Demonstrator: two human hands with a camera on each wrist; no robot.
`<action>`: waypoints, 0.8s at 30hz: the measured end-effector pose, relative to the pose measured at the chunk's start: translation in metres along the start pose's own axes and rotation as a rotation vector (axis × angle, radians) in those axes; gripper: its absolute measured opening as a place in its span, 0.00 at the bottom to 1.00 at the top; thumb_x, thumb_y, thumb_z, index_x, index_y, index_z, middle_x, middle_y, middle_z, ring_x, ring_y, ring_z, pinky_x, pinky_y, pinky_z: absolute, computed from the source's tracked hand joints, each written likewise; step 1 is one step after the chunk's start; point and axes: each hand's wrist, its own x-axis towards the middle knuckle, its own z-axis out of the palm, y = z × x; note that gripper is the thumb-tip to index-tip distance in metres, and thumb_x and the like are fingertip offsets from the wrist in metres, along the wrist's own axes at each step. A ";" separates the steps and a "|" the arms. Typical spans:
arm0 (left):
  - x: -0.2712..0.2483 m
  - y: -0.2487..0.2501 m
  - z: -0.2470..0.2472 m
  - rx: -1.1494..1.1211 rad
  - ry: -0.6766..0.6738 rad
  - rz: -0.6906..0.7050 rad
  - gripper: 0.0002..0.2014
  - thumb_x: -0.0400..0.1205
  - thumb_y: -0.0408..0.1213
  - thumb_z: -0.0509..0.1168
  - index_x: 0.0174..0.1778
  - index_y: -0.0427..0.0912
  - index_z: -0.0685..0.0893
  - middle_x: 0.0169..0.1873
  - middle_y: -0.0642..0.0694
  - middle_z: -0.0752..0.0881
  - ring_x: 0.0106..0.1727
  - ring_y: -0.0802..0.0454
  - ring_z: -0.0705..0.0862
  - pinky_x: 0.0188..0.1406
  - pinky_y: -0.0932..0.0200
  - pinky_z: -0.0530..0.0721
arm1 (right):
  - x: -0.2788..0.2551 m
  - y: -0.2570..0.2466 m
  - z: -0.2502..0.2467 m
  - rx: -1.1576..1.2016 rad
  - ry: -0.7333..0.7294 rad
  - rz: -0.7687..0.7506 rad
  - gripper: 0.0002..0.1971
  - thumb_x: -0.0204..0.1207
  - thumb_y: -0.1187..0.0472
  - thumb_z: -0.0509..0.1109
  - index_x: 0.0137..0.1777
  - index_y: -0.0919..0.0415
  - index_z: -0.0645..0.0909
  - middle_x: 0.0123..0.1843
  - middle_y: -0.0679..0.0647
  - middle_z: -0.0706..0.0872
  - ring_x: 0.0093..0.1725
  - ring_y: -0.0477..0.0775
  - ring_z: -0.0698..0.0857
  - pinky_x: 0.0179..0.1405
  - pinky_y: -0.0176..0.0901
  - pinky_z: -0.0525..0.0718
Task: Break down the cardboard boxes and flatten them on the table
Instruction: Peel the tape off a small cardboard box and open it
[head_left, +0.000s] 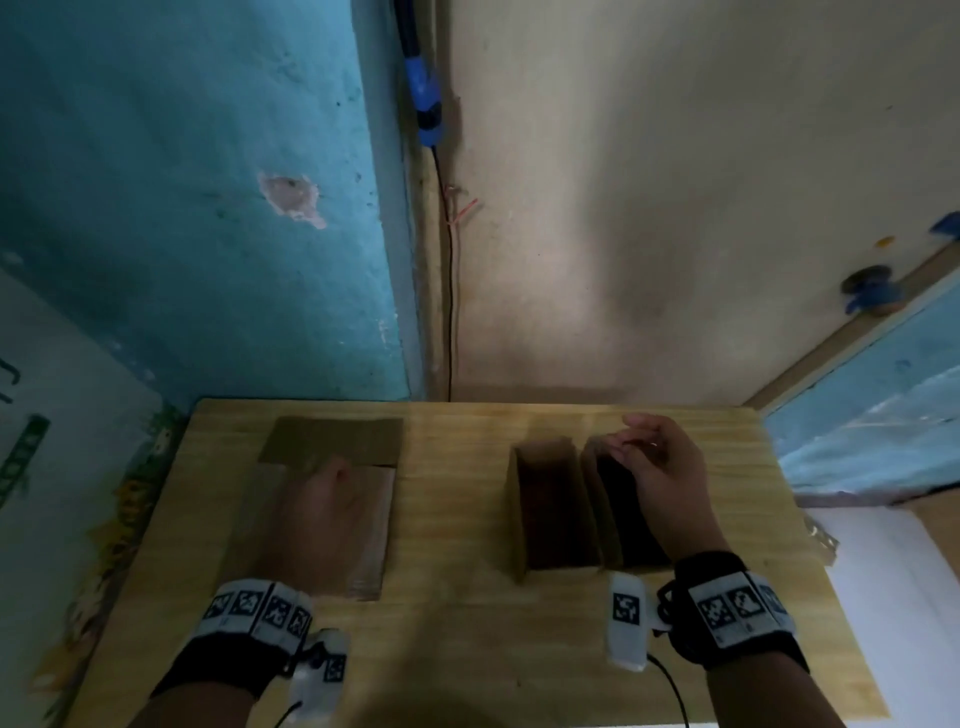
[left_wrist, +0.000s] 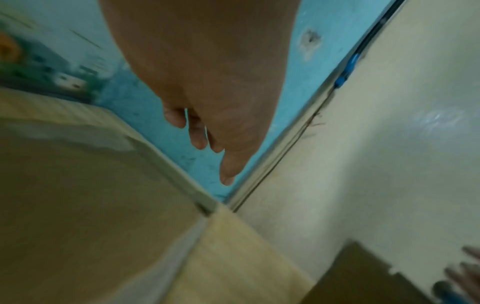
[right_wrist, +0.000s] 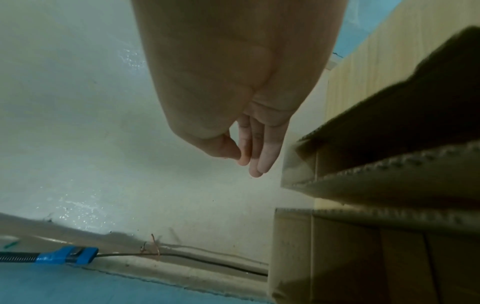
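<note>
Left hand (head_left: 324, 514): we see it motion-blurred, fingers straight, over the flattened box (head_left: 317, 506) – contact unclear.
Right hand (head_left: 657, 467): relaxed, gripping nothing, above the right upright box (head_left: 618, 512).
Upright boxes: the right one and another (head_left: 550, 512) stand side by side on the table (head_left: 467, 623) – interiors dark.

Your left hand (head_left: 332, 514) reaches forward, blurred in the head view; in the left wrist view its fingers (left_wrist: 198, 133) point ahead, straight and close together, holding nothing. Your right hand (head_left: 662, 467) is stretched forward and higher, palm down, with the fingers (right_wrist: 259, 156) extended and loosely together and the thumb tip resting against them. Both wrists carry black bands with white marker tags, and both forearms run in from the near edge.
</note>
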 end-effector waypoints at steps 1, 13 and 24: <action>-0.001 0.026 -0.002 -0.077 -0.002 -0.019 0.07 0.81 0.38 0.72 0.51 0.50 0.82 0.45 0.52 0.84 0.44 0.51 0.84 0.44 0.51 0.85 | 0.000 0.004 -0.006 -0.039 0.004 -0.007 0.12 0.81 0.73 0.73 0.58 0.58 0.84 0.53 0.59 0.90 0.56 0.56 0.90 0.62 0.53 0.88; -0.006 0.172 0.080 -0.163 -0.386 -0.102 0.27 0.79 0.55 0.73 0.66 0.45 0.75 0.58 0.48 0.79 0.56 0.48 0.83 0.46 0.57 0.78 | -0.014 0.035 -0.042 -0.381 -0.094 -0.016 0.18 0.78 0.70 0.73 0.66 0.56 0.80 0.63 0.52 0.80 0.62 0.50 0.80 0.63 0.45 0.79; 0.002 0.148 0.045 -0.350 -0.251 -0.127 0.12 0.86 0.29 0.62 0.48 0.54 0.82 0.46 0.53 0.88 0.52 0.53 0.87 0.54 0.51 0.81 | 0.002 0.034 -0.040 -0.280 -0.133 -0.066 0.14 0.80 0.70 0.73 0.61 0.53 0.83 0.64 0.52 0.81 0.63 0.47 0.83 0.73 0.55 0.84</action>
